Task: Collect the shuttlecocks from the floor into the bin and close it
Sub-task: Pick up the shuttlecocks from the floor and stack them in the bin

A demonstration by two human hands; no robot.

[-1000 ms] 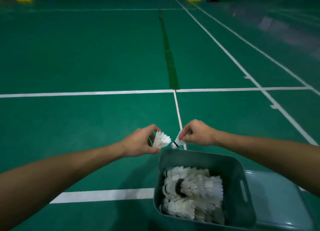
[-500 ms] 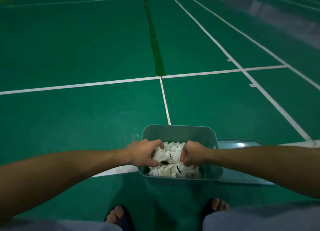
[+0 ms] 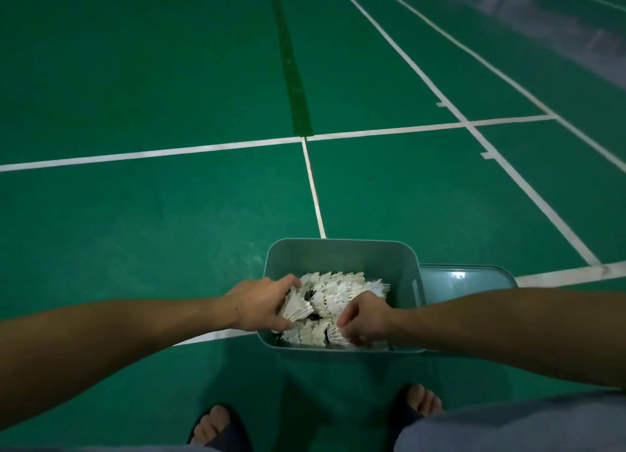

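While both hands reach into the grey-green plastic bin on the green court floor, the left hand pinches a white feather shuttlecock; the right hand's fingers curl among the pile of shuttlecocks. The matching lid lies beside the bin's right edge.

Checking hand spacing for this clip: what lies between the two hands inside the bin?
In the head view, only piled white shuttlecocks fill the stretch between the left hand and right hand, inside the bin.
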